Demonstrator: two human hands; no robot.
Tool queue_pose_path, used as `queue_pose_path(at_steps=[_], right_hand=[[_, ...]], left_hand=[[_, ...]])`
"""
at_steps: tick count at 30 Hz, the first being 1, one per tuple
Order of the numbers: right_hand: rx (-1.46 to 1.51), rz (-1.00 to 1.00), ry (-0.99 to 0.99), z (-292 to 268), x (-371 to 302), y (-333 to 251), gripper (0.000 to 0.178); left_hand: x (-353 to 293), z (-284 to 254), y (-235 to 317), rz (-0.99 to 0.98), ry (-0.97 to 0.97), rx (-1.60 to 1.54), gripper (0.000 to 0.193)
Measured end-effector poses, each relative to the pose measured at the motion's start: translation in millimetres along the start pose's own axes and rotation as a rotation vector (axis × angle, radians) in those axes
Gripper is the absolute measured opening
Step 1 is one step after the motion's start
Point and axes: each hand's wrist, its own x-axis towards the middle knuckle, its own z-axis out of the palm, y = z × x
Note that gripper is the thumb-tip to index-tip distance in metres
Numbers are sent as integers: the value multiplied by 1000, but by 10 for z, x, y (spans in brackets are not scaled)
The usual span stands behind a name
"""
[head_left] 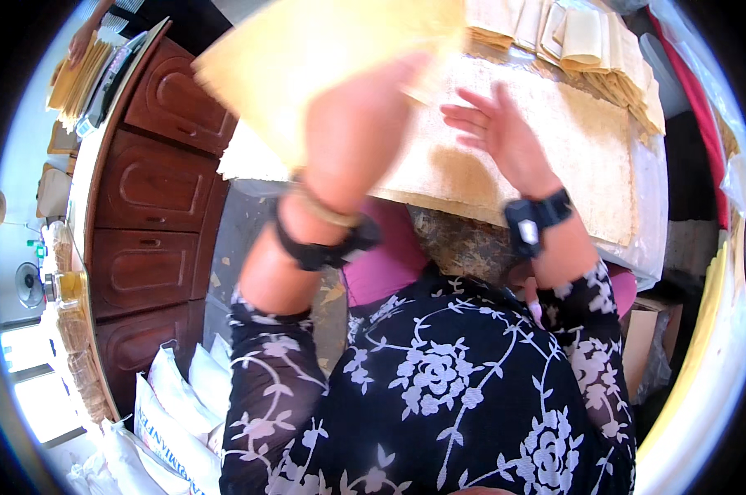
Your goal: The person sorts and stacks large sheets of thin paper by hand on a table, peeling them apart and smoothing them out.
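Observation:
My left hand [361, 124], smeared by motion, is raised over the table and closed on a thin yellow-tan sheet [282, 78]. The sheet spreads up and to the left of the hand, its top edge out of view. My right hand [505, 136] is apart from that sheet, fingers spread, holding nothing. Below it lies a wide, pale, rough-textured sheet or stack of sheets [571, 132] with a ragged edge. Folded tan sheets [583, 49] are piled at the far right of the table.
To the left stand dark red wooden cabinets [150, 177]. White printed sacks [175, 396] rest on the floor near them. At the far left, another person's hand [82, 41] touches a stack of tan sheets [80, 78]. A cardboard box [641, 346] sits low on the right.

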Motion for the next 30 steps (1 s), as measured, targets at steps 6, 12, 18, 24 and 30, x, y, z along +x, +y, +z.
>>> queue_pose_path(at_steps=[6,12,18,24,30], right_hand=[[179,184,163,-496,-783,-77,75],[-669,231,526,-993,-706,-181,62],[-1423,-551,471,-795,-531,-217,67],[-1236,-541,-30,181,-958,190,69],[-1303,-785,187,-118,-1282,311,29]], left_hand=[[-521,681,934,-163,-693,-216,39],[-623,229,741,-237,-287,-420,28],[-1140,-116,-171,-1072,-705,22,38],[-1461,299,277,-1171,-567,-963,41],[-1067,156,872,-759,-1052,-1447,22]])
